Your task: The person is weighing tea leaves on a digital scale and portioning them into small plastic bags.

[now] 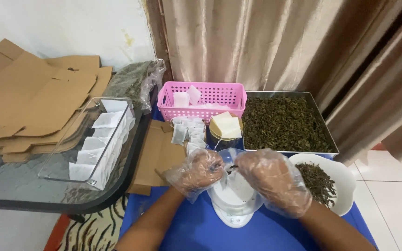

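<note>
At the upper left of the frame, flattened cardboard sheets (33, 100) lie stacked on a glass side table (47, 195). A clear plastic tray (94, 139) holding rows of white filter bags rests tilted on the glass. Right of it, at top centre, stands a pink plastic basket (203, 100) with a few empty bags inside, and in front of it a small heap of tea bags (188, 132) beside a jar with a pale lid (225, 126). Low in the centre, on the blue worktop (187, 232), sits a white kitchen scale (233, 200). Above it the left hand (196, 172) and the right hand (273, 179), both in loose clear plastic gloves, come close together, fingertips pinched on a small tea bag (230, 168) with dark leaf at its mouth. At upper right is a steel tray of dried tea leaves (282, 123); below it, a white bowl (345, 181) holds more leaves.
</note>
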